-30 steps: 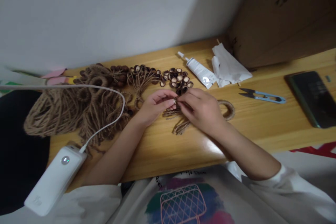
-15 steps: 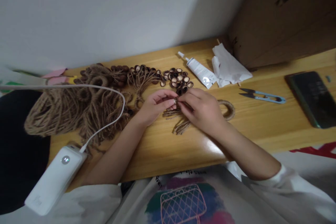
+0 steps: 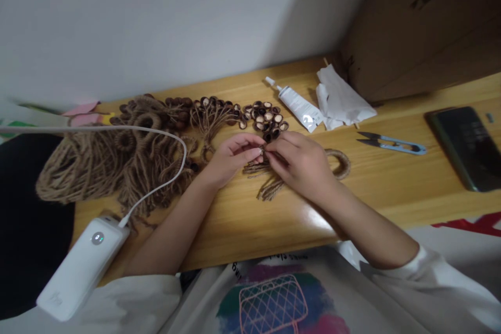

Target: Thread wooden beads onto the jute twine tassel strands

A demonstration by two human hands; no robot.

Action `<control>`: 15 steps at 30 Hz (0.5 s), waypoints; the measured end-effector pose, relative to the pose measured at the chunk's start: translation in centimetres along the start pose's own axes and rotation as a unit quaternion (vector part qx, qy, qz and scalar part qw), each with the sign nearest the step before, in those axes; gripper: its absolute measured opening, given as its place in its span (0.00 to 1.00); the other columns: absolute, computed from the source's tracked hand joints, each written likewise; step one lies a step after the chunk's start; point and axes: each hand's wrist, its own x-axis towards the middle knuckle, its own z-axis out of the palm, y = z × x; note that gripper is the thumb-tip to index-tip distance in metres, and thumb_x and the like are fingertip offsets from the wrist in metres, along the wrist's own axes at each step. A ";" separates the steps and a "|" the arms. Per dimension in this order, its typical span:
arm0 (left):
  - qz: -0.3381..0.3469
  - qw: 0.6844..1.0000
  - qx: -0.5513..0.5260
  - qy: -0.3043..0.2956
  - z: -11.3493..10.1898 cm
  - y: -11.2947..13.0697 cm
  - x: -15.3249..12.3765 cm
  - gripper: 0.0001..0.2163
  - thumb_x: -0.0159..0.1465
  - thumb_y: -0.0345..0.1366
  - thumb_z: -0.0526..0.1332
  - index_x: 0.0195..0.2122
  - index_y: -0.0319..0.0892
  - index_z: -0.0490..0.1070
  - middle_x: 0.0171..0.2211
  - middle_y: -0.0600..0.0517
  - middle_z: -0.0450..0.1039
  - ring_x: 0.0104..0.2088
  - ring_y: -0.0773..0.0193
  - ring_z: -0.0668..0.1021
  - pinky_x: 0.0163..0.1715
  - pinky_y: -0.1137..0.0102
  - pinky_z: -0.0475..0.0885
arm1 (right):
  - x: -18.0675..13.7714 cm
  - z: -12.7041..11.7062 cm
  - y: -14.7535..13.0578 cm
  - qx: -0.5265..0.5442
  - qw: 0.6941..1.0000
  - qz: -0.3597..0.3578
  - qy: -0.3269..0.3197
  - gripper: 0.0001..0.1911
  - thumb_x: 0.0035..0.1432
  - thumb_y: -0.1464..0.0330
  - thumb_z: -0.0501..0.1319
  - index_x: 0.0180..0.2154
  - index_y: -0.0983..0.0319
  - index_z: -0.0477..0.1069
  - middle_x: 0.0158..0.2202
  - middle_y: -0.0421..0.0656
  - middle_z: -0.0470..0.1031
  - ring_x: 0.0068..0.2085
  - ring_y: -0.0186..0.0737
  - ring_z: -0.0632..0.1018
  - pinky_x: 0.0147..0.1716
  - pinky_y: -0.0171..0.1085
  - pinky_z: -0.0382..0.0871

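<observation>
My left hand (image 3: 230,159) and my right hand (image 3: 303,163) meet fingertip to fingertip over the wooden table (image 3: 391,188). Both are closed in a pinch on a small brown shell piece at the joint of a jute twine bundle (image 3: 270,188), whose loose strands trail out below my right hand. A jute-wrapped ring (image 3: 342,162) shows behind my right hand. Just beyond my fingers lies a small heap of brown nut shells (image 3: 268,117).
A big pile of jute twine and wrapped rings (image 3: 117,156) fills the left. A white power bank (image 3: 78,271) with cable sits at the front left. A glue tube (image 3: 299,107), white paper (image 3: 338,99), blue snips (image 3: 391,143), phone (image 3: 465,146) and cardboard box (image 3: 422,21) lie on the right.
</observation>
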 end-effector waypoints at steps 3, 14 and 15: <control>0.002 1.000 0.006 -0.002 0.0 0.0 0.0 0.11 0.53 0.37 0.69 0.36 0.40 0.74 0.26 0.56 0.73 0.27 0.74 0.75 0.31 0.77 0.71 | 0.0 0.0 0.0 0.005 1.000 0.004 -0.006 0.11 0.62 0.71 0.54 0.33 0.65 0.73 0.30 0.47 0.73 0.33 0.41 0.73 0.32 0.37 0.65; -0.002 1.000 0.004 0.004 0.1 0.1 0.0 0.12 0.52 0.37 0.70 0.35 0.40 0.75 0.25 0.56 0.73 0.26 0.73 0.75 0.31 0.76 0.71 | 0.1 0.0 -0.1 0.004 1.000 0.004 -0.008 0.11 0.62 0.71 0.54 0.33 0.65 0.74 0.31 0.48 0.74 0.33 0.42 0.73 0.32 0.37 0.65; -0.001 1.000 0.005 0.005 0.1 0.1 0.0 0.12 0.52 0.37 0.70 0.35 0.40 0.75 0.25 0.56 0.73 0.26 0.73 0.75 0.31 0.76 0.71 | 0.1 -0.1 -0.1 0.003 1.000 0.005 -0.010 0.11 0.62 0.71 0.54 0.33 0.65 0.73 0.31 0.48 0.74 0.33 0.42 0.73 0.32 0.37 0.65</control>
